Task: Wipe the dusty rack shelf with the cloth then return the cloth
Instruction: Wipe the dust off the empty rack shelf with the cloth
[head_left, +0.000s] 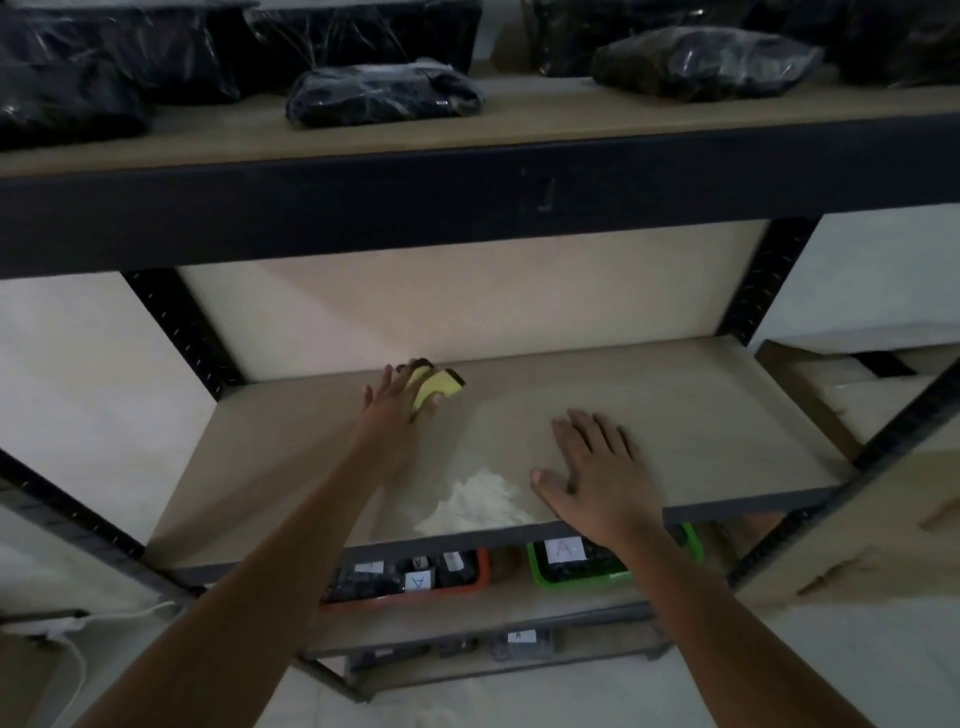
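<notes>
Fingers (395, 376) of left hand (387, 410) curl round the yellow cloth (434, 392) at the back of the shelf (701, 415), right hand (597, 467) flat w/ fingers apart near white dust (478, 501); cloth looks soft & light, so grab its middle.

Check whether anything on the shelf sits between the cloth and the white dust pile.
Nothing visible does. The left hand holds the cloth near the back of the shelf; the dust pile lies at the front edge, with bare board between. The right hand rests flat just right of the pile, not across that path.
</notes>
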